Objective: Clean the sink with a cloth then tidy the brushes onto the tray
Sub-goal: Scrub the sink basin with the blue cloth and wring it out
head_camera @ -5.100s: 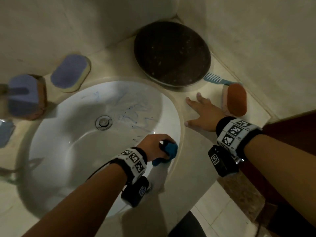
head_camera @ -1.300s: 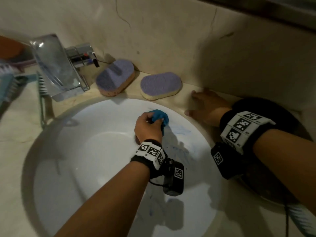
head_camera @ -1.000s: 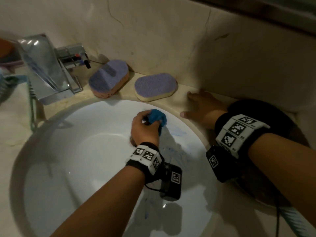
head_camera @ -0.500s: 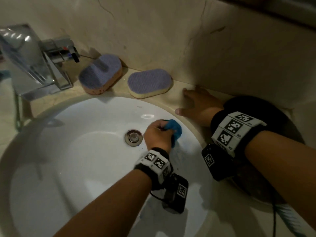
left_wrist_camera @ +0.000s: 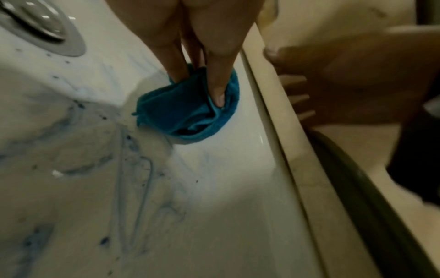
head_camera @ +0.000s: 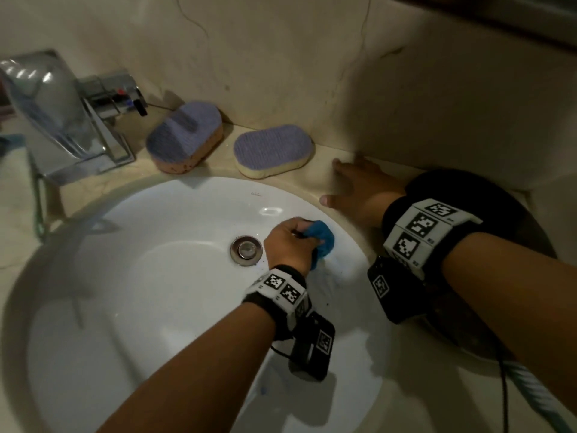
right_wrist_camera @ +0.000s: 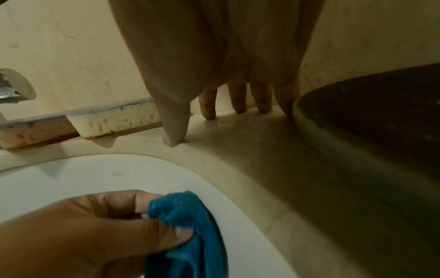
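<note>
— What is the left hand [head_camera: 288, 245] doing?
— Its fingers are bunched round a crumpled blue cloth [head_camera: 321, 240], pressed against the wall of the white oval sink [head_camera: 131, 276], just right of the round metal drain [head_camera: 246, 250]. Blue smears [left_wrist_camera: 133, 178] streak the basin near the cloth.
— And the right hand [head_camera: 362, 189]?
— Flat on the beige counter [head_camera: 312, 179] past the sink's rim, fingers spread and holding nothing. Behind the sink lie two purple-topped sponge brushes [head_camera: 273, 150], beside the chrome tap [head_camera: 62, 117].

tray [head_camera: 530, 220] mostly hidden under right forearm, tap [head_camera: 46, 110] blurred, cut off at left edge
</note>
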### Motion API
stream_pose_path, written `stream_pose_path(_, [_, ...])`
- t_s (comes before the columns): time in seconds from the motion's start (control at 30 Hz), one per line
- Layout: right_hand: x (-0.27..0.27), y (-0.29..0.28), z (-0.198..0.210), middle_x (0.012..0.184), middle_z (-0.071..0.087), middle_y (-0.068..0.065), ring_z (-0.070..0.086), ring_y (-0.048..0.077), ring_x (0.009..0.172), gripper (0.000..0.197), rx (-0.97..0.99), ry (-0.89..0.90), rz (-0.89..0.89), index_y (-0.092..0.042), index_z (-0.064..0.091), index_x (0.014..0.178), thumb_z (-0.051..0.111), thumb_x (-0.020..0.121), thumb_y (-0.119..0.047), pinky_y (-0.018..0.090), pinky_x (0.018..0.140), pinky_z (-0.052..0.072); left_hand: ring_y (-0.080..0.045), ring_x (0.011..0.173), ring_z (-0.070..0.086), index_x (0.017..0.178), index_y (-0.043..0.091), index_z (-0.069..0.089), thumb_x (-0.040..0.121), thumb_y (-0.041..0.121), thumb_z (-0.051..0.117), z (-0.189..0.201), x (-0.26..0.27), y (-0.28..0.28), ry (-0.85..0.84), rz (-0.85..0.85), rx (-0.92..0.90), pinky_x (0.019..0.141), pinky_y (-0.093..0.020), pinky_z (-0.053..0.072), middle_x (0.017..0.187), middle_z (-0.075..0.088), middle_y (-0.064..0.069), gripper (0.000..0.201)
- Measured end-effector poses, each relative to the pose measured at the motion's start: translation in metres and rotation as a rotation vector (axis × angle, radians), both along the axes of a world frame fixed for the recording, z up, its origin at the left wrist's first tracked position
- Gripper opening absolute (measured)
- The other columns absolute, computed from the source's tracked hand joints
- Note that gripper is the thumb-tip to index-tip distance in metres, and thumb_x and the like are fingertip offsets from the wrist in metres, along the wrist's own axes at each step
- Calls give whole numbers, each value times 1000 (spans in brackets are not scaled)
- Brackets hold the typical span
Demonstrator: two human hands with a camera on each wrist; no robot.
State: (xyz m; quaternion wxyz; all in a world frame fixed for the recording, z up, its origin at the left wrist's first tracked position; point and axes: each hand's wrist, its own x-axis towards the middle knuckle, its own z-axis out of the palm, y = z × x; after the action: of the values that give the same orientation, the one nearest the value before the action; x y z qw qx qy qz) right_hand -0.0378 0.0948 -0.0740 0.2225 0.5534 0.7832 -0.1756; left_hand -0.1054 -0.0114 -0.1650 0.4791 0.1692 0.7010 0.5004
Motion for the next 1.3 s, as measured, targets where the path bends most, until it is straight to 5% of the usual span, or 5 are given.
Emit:
stream_pose_path(0.27, [0, -14, -2, 159, -7, 8, 4, 41, 143, 68, -19, -44, 33, -30, -1, 149, 37, 95, -48, 50, 116, 17, -18, 80, 65, 75, 22, 65, 72, 6, 76, 1, -53, 1, 117, 354, 22, 77, -27, 55, 83, 67, 2, 19])
stream_pose_path(0.67, [1, -16, 0, 158, -8, 7, 2, 41, 143, 67, -16, -29, 38, -30, -3, 149, 36, 96, -47, 53, 115, 18, -14, 72, 62, 81, 16, 69, 73, 4, 76, -4, -43, 4, 49, 373, 14, 55, -13, 50, 76, 66, 3, 16])
stream_pose_path(0.87, [2, -17, -3, 159, -6, 6, 2, 41, 144, 67, 8, -18, 26, -31, 0, 149, 37, 96, -47, 51, 116, 18, -11, 71, 61, 71, 19, 67, 69, -4, 73, 1, 12, 1, -16, 6, -35, 55, -7, 48, 69, 62, 12, 24])
stream_pose_path(1.13, [1, -16, 2, 159, -6, 6, 3, 40, 144, 68, -20, -17, 23, -32, 0, 149, 38, 95, -48, 49, 116, 18, -18, 75, 65, 77, 18, 69, 71, 4, 76, 13, -18, 7, 32, 218, -16, 71, -27, 56, 79, 68, 0, 16])
stream_pose_path(1.3, [2, -16, -1, 159, -4, 6, 5, 39, 144, 67, 18, 1, 25, -31, 3, 149, 39, 95, -47, 48, 116, 19, -18, 82, 64, 71, 15, 67, 66, -5, 73, 0, 29, -7, 13, -251, -18, 74, -21, 53, 84, 68, -2, 22])
